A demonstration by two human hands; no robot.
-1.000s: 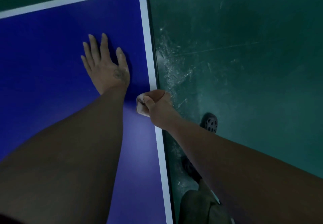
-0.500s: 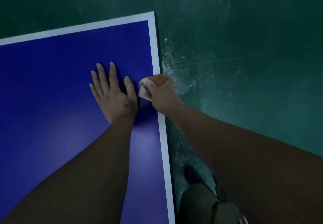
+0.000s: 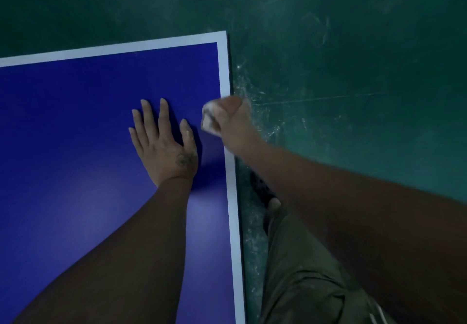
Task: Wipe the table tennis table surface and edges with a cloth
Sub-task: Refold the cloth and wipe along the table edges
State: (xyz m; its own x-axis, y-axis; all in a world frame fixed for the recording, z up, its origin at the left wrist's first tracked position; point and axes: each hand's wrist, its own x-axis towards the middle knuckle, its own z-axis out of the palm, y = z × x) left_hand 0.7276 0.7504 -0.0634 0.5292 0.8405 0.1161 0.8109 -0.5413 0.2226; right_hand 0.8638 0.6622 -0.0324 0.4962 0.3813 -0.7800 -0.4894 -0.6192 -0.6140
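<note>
The blue table tennis table [image 3: 75, 134] fills the left of the view, with a white border line along its far and right edges and its corner at the top. My left hand [image 3: 164, 144] lies flat on the blue surface, fingers spread and straight. My right hand [image 3: 231, 121] grips a small crumpled white cloth [image 3: 208, 120] in a fist, pressed on the white line at the right edge. It is blurred by motion. Most of the cloth is hidden inside the fist.
Dark green floor [image 3: 353, 71] lies beyond the table to the right and top, with pale scuff marks beside the table edge. My olive trouser leg [image 3: 303, 273] and a dark shoe [image 3: 262, 189] stand close to the right edge.
My right hand with the cloth has slid along the right edge toward the far corner. The left hand has stayed flat on the surface while the view has tilted.
</note>
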